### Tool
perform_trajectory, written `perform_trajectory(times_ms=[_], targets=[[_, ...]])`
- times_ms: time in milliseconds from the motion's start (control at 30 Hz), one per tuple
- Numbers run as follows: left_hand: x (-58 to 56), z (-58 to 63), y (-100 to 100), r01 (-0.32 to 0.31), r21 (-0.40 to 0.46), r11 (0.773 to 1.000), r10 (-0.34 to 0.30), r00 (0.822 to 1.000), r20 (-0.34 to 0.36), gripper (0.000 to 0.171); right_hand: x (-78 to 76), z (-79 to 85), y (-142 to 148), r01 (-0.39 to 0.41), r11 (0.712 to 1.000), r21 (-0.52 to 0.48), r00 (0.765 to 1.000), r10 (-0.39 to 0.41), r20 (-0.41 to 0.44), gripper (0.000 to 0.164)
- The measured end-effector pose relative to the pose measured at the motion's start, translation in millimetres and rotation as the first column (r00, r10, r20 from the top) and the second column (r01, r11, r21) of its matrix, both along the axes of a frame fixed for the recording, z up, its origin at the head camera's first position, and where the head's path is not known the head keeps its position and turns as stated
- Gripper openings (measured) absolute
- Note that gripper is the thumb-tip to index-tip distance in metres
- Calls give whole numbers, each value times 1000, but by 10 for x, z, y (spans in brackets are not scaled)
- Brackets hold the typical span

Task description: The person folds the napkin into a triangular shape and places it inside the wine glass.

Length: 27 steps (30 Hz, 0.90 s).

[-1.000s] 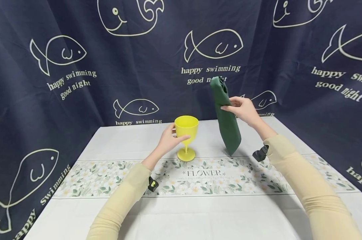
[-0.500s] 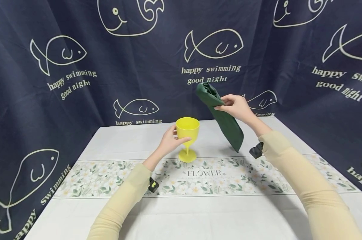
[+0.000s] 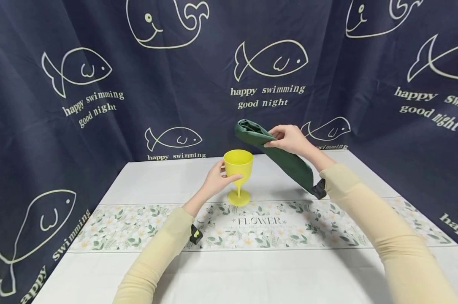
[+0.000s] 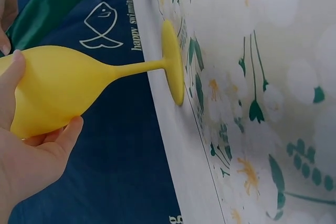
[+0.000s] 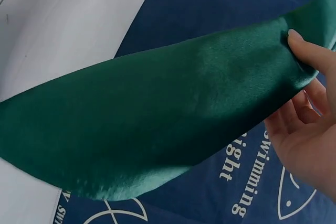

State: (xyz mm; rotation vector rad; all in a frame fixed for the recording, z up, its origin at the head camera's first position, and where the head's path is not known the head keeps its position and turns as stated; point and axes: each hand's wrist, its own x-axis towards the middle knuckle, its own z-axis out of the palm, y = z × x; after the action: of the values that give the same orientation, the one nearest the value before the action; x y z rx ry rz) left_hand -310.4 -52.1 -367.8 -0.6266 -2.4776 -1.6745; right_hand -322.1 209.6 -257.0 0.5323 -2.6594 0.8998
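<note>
A yellow plastic goblet point(image 3: 239, 166) stands upright, its round foot close over the tablecloth. My left hand point(image 3: 215, 180) grips the bowl from the left, thumb across the front and fingers behind, as the left wrist view shows around the goblet point(image 4: 68, 87). To the right, in the air, my right hand point(image 3: 289, 139) pinches a folded green satin cloth point(image 3: 285, 162) near its upper end. The rolled opening of that cloth points up and left, just above and right of the goblet's rim. In the right wrist view the cloth point(image 5: 157, 114) slopes away toward its pointed lower end.
A white tablecloth point(image 3: 259, 270) with a floral band point(image 3: 137, 226) marked FLOWER covers the table. Behind and at both sides hangs a dark blue curtain point(image 3: 198, 93) with fish drawings. Small black cameras sit on both wrists.
The right hand has moved left and slightly down, tipping the green cloth from nearly upright to a leftward slant, its open top nearer the goblet. The left hand and goblet have barely shifted.
</note>
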Motion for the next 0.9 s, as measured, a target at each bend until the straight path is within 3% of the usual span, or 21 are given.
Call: perform_trajectory(times_ms=[433, 900], targets=[[1, 24, -2, -9, -45, 999, 9, 1000, 13, 69, -29, -3, -124, -140, 989, 49, 988, 143, -67, 30], [-5, 8, 11, 6, -10, 1000, -6, 1000, -20, 69, -44, 13, -244, -202, 974, 104, 966, 215, -140, 22]])
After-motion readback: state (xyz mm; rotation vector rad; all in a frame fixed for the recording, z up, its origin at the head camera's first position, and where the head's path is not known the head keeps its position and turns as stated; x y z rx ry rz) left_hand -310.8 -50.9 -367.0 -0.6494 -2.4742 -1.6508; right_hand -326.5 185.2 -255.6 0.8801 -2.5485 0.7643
